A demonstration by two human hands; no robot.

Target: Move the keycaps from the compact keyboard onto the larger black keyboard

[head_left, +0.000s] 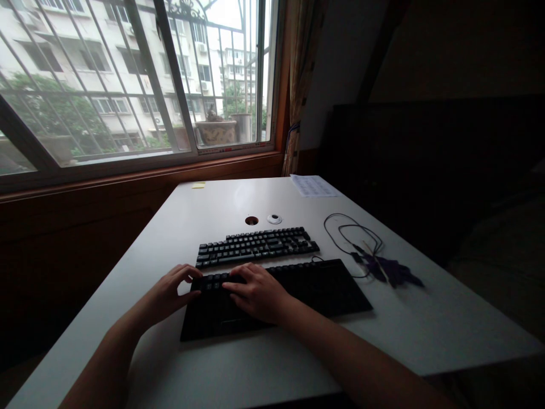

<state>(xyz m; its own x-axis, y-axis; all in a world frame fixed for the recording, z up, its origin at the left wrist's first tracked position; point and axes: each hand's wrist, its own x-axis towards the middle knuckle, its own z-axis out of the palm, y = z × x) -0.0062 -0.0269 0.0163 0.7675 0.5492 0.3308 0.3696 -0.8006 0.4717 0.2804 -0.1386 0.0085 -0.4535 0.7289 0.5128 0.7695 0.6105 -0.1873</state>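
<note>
Forearms (336, 343) reach the nearer keyboard (323, 287), long axis crosswise, right end farther.

Daylight from the window (170, 74) leaves the right side dark

Open margins left and far, a crowded middle and right.
Bare counter (164, 238) runs up the left side and beyond the hole (251, 221) and white disc (270, 219), to the yellow note (198, 185) and paper (314, 186). Only a narrow gap parts the keycap rows (255, 244) from the keyboard (323, 289), where the left hand (168, 287) and right hand (255, 292) block its left half. Looped cable (357, 257) and purple cloth (394, 271) obstruct the right; both forearms cross the near strip.
</note>
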